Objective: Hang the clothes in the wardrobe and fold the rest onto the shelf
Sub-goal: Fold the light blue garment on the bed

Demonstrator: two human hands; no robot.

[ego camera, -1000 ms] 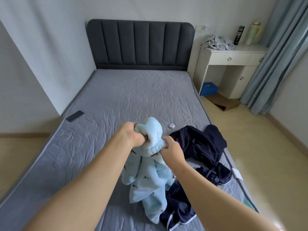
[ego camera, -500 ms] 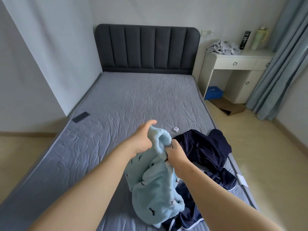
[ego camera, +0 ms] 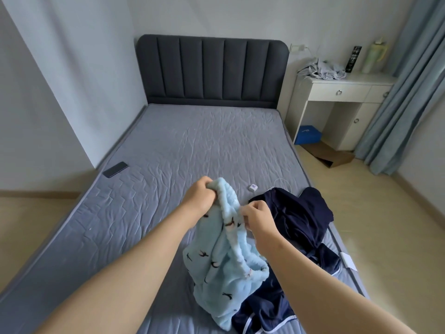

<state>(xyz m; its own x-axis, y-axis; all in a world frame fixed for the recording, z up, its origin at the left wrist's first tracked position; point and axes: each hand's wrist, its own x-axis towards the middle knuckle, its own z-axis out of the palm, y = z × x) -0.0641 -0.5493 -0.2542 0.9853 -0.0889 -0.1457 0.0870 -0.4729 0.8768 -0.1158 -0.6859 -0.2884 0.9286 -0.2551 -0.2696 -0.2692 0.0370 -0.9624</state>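
Lower centre of frame, over the bed | blue fleece garment hangs bunched, touching navy clothes | left hand grip fisted on its top edge; right hand grip pinching it | likely soft, light, floppy: hold the edge at two spread points

Two bare hands lift a light blue fleece garment above a grey quilted mattress. The left hand grips its top edge in a fist; the right hand pinches the fabric just beside it. The garment's lower part rests on the mattress, overlapping navy clothes heaped at the near right. A dark phone lies at the mattress's left edge, and a small white tag sits just beyond the navy heap. A padded dark headboard stands at the far end. To the right, a white desk holds crumpled grey cloth, beside blue-grey curtains.
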